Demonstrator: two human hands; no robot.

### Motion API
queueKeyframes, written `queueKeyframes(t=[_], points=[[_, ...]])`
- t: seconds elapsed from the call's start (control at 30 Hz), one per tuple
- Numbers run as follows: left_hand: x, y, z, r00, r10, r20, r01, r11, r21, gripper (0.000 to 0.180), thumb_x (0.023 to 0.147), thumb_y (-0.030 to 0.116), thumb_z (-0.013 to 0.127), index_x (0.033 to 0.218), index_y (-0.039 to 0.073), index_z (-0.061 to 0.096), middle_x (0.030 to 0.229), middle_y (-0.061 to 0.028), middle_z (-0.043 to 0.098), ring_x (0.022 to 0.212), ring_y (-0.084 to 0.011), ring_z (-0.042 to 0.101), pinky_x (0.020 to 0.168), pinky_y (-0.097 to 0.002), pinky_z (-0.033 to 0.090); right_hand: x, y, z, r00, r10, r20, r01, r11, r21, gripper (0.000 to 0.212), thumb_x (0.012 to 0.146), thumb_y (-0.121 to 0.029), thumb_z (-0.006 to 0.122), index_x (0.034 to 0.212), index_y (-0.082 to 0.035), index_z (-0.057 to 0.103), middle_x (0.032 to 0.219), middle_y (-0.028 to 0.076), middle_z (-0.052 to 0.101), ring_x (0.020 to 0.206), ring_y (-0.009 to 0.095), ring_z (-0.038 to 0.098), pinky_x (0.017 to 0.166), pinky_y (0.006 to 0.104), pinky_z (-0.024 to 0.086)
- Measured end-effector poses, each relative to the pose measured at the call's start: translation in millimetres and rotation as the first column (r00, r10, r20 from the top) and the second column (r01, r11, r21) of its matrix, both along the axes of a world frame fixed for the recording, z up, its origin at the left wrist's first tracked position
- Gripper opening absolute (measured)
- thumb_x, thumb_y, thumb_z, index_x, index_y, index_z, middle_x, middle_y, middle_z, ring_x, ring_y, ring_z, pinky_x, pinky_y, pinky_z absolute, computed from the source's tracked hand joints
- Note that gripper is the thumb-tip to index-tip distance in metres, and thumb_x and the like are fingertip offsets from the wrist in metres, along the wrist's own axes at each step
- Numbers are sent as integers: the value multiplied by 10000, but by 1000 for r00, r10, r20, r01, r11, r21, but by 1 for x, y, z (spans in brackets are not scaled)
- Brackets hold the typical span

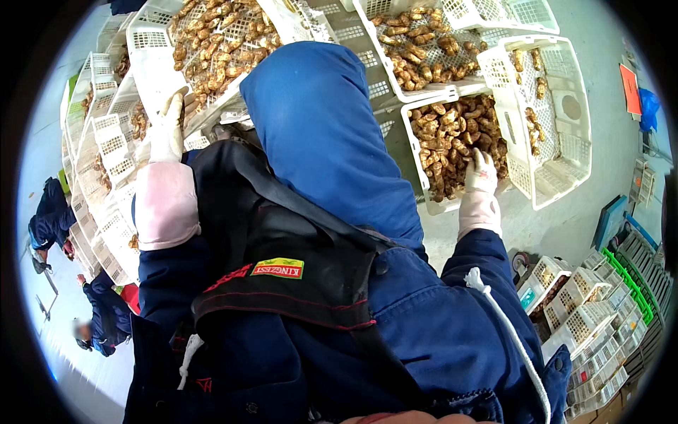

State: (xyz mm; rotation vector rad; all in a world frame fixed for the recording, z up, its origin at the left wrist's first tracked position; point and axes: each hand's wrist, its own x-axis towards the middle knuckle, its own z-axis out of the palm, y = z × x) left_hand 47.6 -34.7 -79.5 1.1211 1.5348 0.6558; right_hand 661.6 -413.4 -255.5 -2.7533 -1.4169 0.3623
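My left hand (168, 131), in a pale glove with a pink cuff, rests at the near left corner of a white plastic crate (150, 60). Its fingers stretch along the inside edge, beside brown knobbly mushrooms (212, 60) spread over the crate's bottom. Over on the right, my right hand (482, 177), gloved the same way, reaches into a smaller white crate (418, 159). This one is heaped with similar brown mushrooms (445, 141). The right fingers bend down onto the heap, and whatever lies under their tips is hidden.
A white crate (573, 159) with a few mushrooms leans beside the heaped one; another crate (378, 46) stands behind. My blue-clad knee (318, 106) rises between my hands. Stacked crates line the left (106, 177) and lower right (583, 297). Two people (53, 219) are at far left.
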Motion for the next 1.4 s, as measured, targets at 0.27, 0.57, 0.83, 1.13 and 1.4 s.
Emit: queueKeyframes(t=[0.27, 0.57, 0.83, 1.13, 1.4], points=[[5, 6, -3, 999, 14, 44, -15, 1000, 20, 497, 1016, 334, 522, 1379, -5, 501, 1272, -220, 607, 1180, -307, 595, 1025, -370, 458, 2, 26, -39, 1000, -25, 5, 25, 885, -465, 650, 789, -274, 728, 1387, -157, 502, 1312, 151, 595, 1153, 315, 605, 959, 408, 498], [6, 9, -1, 997, -51, 55, 51, 999, 11, 526, 1018, 350, 522, 1420, 17, 462, 1329, -199, 564, 1213, -277, 561, 1006, -399, 485, -9, 10, -68, -106, -370, -923, 793, 529, -303, 442, 902, -291, 686, 1275, -62, 619, 1176, 65, 686, 1061, 271, 622, 957, 352, 470], [2, 1, 1, 997, -22, 76, 22, 1000, 4, 485, 1036, 342, 477, 1407, 29, 471, 1325, -177, 571, 1219, -266, 572, 1012, -373, 489, -67, 58, 72, -571, 164, -804, 699, 611, -372, 237, 923, -279, 616, 1094, -119, 655, 919, 6, 659, 770, 165, 577, 683, 328, 484], [0, -4, 6, 993, 1, 119, -18, 990, 139, 427, 1015, 281, 546, 1343, 9, 530, 1186, -156, 647, 1042, -223, 652, 821, -267, 535, -83, 95, 132, -514, 97, -852, 509, 834, -212, 330, 926, -279, 640, 1160, -47, 629, 924, 34, 677, 756, 155, 621, 645, 284, 491], [50, -36, 93, 836, -227, 500, -9, 905, 426, 515, 956, 299, 657, 1337, -25, 532, 1203, -149, 637, 1124, -244, 623, 930, -322, 527, -163, 211, 313, -154, 126, -980, -28, 991, 131, 342, 966, -213, 598, 1198, 37, 579, 937, 72, 657, 784, 148, 624, 712, 259, 503]])
